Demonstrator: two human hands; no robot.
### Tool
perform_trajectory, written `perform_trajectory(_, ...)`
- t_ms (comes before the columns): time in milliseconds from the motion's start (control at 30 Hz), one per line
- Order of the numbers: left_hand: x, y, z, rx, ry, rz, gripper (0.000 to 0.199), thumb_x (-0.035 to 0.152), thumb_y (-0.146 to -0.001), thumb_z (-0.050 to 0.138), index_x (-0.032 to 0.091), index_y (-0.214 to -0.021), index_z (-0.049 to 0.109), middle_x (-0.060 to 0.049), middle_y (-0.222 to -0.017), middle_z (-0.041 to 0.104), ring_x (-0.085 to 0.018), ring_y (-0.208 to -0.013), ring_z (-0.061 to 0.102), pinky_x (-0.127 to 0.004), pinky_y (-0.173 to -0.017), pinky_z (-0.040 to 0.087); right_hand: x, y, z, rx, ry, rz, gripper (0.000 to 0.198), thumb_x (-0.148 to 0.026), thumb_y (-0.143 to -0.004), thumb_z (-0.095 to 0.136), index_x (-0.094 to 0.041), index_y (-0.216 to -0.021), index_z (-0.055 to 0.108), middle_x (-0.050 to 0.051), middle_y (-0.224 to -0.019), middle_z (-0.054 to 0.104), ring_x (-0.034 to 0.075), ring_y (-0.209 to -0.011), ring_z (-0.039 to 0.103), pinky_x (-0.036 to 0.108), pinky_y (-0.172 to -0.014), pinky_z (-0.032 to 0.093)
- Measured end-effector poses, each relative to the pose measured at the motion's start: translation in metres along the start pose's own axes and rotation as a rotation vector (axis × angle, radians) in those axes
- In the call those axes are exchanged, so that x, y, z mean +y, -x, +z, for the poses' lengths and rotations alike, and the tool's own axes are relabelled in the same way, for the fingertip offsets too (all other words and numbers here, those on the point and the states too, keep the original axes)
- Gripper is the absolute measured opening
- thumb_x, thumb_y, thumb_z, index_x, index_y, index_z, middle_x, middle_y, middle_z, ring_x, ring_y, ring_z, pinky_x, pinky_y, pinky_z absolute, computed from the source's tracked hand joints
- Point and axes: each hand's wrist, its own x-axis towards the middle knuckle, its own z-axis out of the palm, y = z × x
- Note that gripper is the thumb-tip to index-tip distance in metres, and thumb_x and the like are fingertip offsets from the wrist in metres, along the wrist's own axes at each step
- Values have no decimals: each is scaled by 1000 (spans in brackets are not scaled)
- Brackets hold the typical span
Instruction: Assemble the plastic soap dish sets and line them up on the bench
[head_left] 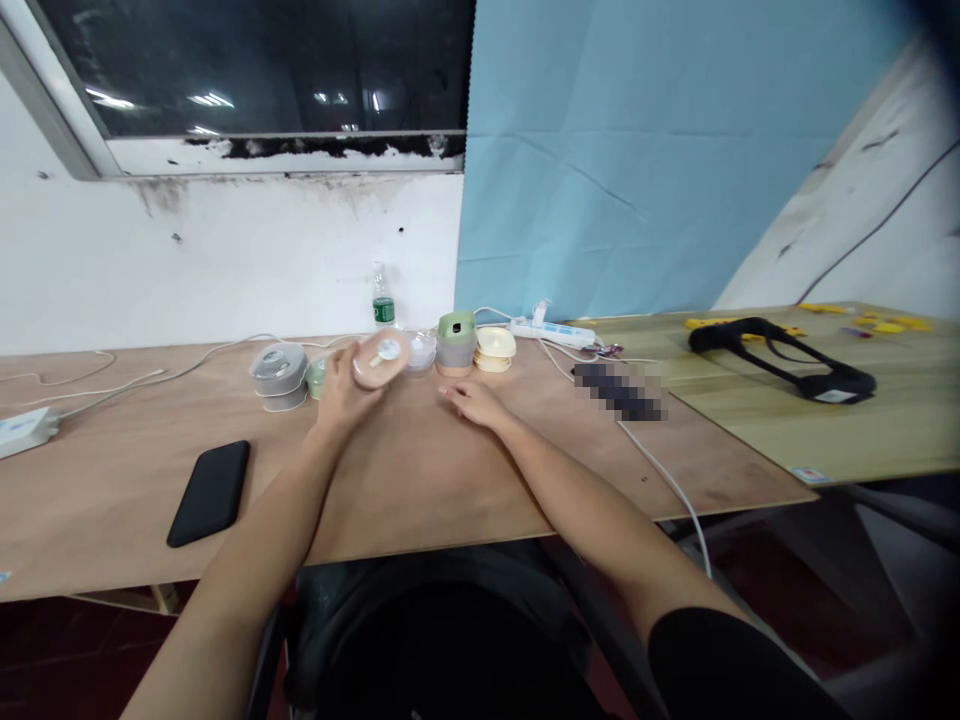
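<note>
My left hand (346, 392) is wrapped round a pink lidded container (381, 358), held tilted above the wooden table (420, 480). A pale round sticker or dial marks its lid. My right hand (476, 402) rests low over the table with loosely bent fingers, holding nothing that I can see. Beyond it stand a green and grey stacked container (456, 343) and a stack of cream containers (493, 349). Grey containers (278, 376) and a light green one (318, 374), partly hidden by my hand, are to the left. A clear container (421, 352) sits behind the pink one.
A black phone (209, 492) lies at front left. Power strips are at far left (28, 432) and at the back (553, 331), with white cables. A water bottle (382, 300) stands by the wall. On the right are a blurred dark object (619, 390) and a black frame (780, 360).
</note>
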Motion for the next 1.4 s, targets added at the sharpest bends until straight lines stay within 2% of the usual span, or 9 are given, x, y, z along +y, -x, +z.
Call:
perform_trajectory(67, -3, -1, -3, 131, -53, -166, 94, 43, -70, 70, 20, -145, 19, -16, -141, 32, -30, -128, 42, -40, -104, 40, 0, 0, 0, 7, 29, -13, 57, -67, -85, 40, -17, -65, 58, 1, -57, 62, 14, -60, 56, 23, -55, 33)
perform_trajectory(133, -9, -2, -4, 173, -97, -294, 95, 48, -70, 70, 21, -145, 18, -16, -141, 32, -31, -124, 46, -41, -101, 42, 0, 0, 0, 10, 52, -26, 55, -65, -86, 42, -17, -64, 58, 1, -59, 62, 14, -62, 55, 23, -56, 33)
perform_trajectory(333, -27, -5, -1, 102, -127, -438, 96, 59, -69, 68, 20, -144, 21, -19, -139, 40, -37, -120, 50, -45, -95, 45, 1, 0, 0, 17, 85, -44, 47, -59, -84, 50, -17, -66, 60, 2, -67, 64, 14, -64, 54, 23, -57, 32)
perform_trajectory(467, -32, -4, 2, 80, -126, -454, 97, 64, -72, 63, 22, -147, 16, -20, -137, 41, -38, -114, 54, -47, -92, 45, 2, 0, 1, 18, 83, -53, 43, -56, -83, 52, -17, -71, 63, 2, -71, 65, 13, -65, 53, 22, -57, 31)
perform_trajectory(600, -33, -4, 5, 57, -132, -479, 89, 64, -76, 57, 22, -146, 22, -22, -138, 38, -38, -109, 57, -48, -90, 46, 4, 0, 3, 10, 72, -41, 39, -53, -83, 55, -17, -75, 65, 2, -75, 66, 13, -66, 55, 22, -58, 32)
perform_trajectory(800, -33, -4, 7, 29, -97, -447, 84, 53, -81, 54, 15, -146, 18, -24, -143, 30, -38, -113, 54, -48, -94, 43, 4, -1, 3, 11, 81, -50, 36, -51, -82, 57, -17, -76, 66, 4, -78, 68, 14, -68, 56, 22, -58, 33)
perform_trajectory(1033, -39, -5, 10, 51, -176, -451, 83, 46, -81, 54, 14, -148, 16, -26, -144, 29, -39, -107, 59, -50, -90, 46, 7, -2, 3, 27, 61, -55, 37, -52, -82, 56, -17, -76, 66, 3, -77, 67, 14, -68, 56, 22, -59, 34)
perform_trajectory(1200, -40, -4, 7, 75, -209, -439, 79, 48, -83, 52, 16, -148, 19, -24, -146, 27, -39, -108, 59, -49, -89, 47, 9, -5, -1, 99, 49, -43, 33, -48, -82, 56, -17, -75, 66, 3, -74, 67, 15, -69, 56, 23, -62, 36)
perform_trajectory(1400, -41, -4, 6, 76, -224, -433, 77, 44, -82, 53, 17, -147, 21, -22, -148, 25, -37, -110, 58, -48, -91, 48, 27, -12, -9, 261, 5, -3, 26, -39, -82, 53, -17, -74, 65, 2, -73, 66, 14, -66, 55, 24, -60, 34)
